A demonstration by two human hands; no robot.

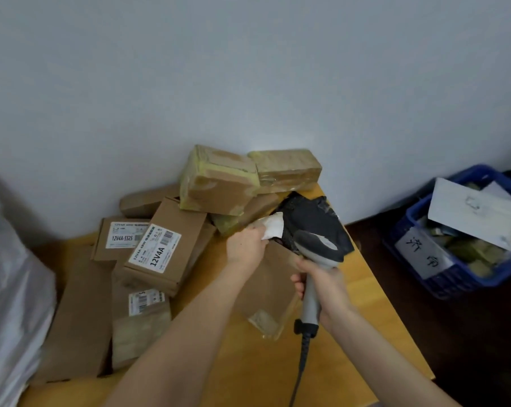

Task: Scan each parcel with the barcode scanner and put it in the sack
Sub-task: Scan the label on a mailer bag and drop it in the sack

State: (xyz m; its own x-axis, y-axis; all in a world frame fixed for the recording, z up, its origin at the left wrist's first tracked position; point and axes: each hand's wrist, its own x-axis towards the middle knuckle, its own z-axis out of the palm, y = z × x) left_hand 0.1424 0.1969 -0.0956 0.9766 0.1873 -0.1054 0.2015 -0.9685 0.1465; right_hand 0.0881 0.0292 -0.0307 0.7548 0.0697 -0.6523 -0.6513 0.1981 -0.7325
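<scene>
The left hand (245, 248) has its fingers curled tight, pinching the white corner of a black parcel (310, 218) held just above the wooden table (368, 292); the right hand (322, 289) is wrapped round the grip of the barcode scanner (317, 254), whose head lies against that parcel; cardboard boxes (157, 254) are heaped towards the pale wall (248, 69); a white sack (10, 289) bulges at the left; a blue crate (418, 218) sits on the dark floor at the right.

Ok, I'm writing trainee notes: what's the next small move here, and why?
Probably turn the black parcel so its white patch, likely the label, faces the scanner, then scan. The left hand grips the parcel at that patch, the right hand holds the scanner with its head right beside it, and the parcel is not yet in the sack at the left.
</scene>
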